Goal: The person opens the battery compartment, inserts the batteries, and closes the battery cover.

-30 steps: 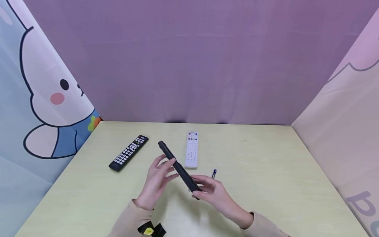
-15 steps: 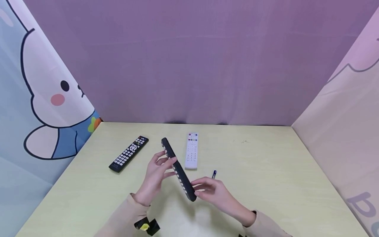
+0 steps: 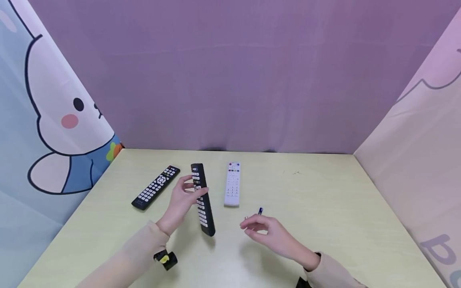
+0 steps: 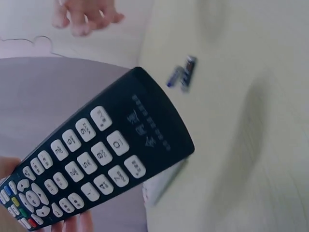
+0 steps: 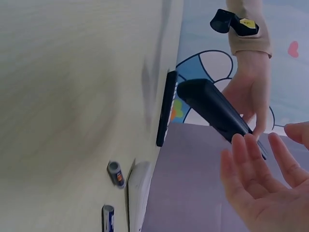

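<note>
Left hand (image 3: 180, 204): my thumb lies across the button face and my fingers are behind; a pinch around the upper half.
Held remote (image 3: 205, 214): black with pale keys, up off the counter (image 3: 335, 212), its near end dipping lower and a shadow beneath it. Key side turned to my left.
Right hand (image 3: 270, 234): raised, fingers loosely bent and parted, gripping nothing; well apart from the held remote, with counter top showing between.
Batteries: one battery (image 5: 108, 220) and a second battery (image 5: 116, 174), both lying near the close end of the white remote (image 3: 232, 184) (from my head, the right fingers partly hide one).
White remote: flat, buttons up, pointing away from me, just right of the held remote; a narrow strip separates the two in the head view.
Other black remote (image 3: 156, 188): flat, slanted, left of my left fingers, near the left edge.
Far edge: meets the purple backdrop (image 3: 230, 80).
Side edges: printed cloth (image 3: 57, 132) left, pale cloth (image 3: 414, 160) right.
Room: widest to the right, from white remote to pale cloth.
</note>
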Tool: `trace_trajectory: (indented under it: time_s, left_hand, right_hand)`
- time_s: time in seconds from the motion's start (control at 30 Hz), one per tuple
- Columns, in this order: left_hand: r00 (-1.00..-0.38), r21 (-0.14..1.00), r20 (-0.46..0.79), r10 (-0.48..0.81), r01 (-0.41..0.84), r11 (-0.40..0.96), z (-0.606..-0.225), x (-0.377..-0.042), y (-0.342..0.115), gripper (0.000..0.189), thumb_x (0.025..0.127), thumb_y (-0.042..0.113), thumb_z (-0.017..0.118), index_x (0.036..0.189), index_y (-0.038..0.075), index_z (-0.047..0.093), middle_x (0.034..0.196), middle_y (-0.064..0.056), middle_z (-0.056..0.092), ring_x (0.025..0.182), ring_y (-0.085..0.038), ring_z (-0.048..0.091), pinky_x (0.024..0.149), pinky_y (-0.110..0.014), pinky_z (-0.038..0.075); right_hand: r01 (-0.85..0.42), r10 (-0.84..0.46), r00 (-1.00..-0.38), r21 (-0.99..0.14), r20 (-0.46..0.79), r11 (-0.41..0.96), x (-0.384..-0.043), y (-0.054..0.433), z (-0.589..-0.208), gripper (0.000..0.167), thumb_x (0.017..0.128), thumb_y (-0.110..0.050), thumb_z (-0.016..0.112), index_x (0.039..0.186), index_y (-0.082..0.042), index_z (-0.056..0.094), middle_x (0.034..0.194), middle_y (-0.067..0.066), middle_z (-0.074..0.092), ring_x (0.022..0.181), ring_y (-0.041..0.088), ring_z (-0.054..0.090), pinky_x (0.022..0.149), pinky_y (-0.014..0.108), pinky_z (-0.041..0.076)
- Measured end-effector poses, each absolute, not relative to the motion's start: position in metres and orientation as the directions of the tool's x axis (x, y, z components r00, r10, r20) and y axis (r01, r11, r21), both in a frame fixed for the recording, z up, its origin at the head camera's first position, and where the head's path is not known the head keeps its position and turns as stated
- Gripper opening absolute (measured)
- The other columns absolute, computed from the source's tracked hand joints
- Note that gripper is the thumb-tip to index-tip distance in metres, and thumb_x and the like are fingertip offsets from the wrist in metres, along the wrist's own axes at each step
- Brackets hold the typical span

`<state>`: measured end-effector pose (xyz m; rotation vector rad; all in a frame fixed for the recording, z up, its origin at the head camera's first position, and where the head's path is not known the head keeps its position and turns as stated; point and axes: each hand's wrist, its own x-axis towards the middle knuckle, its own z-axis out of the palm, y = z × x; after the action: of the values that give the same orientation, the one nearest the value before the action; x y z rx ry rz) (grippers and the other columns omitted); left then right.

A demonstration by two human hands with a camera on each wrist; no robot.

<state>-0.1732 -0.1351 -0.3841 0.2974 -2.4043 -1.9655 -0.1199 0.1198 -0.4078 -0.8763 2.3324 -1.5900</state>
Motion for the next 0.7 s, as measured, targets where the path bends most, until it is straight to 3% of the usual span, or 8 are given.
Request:
trace_trajectory:
  time_s: [0.3,0.7]
  left_hand:
    - [-0.989,0.902,-0.026,-0.144,-0.085,0.423,-0.389,-0.186,-0.160,0.069,0.075,0.024,0.068,0.130,0.002,0.031,0.113,-0.020,0.041,0.088,-0.026,0.050,0.074,-0.033,0.044]
    - [-0.994,0.796,0.005,-0.111,-0.063,0.602,-0.396,-0.206,-0.180,0.072,0.075,0.021,0.068,0.132,-0.001,0.030,0.115,-0.023,0.043,0.077,-0.024,0.052,0.066,-0.032,0.045]
  right_hand:
    - [-0.466,-0.553,-0.803,-0.812,0.221,0.352,-0.125,0.133,-0.414,0.018,0.086,-0.014,0.056,0.101,-0.008,0.061,0.098,0.006,0.063,0.084,0.009,0.057,0.075,0.027,0.048]
    - [-0.574,-0.512,-0.800,-0.645,0.312,0.504,-0.127,0.153,-0.422,0.019,0.081,-0.005,0.059,0.099,-0.010,0.062,0.093,-0.002,0.063,0.081,0.006,0.057,0.071,0.030,0.049]
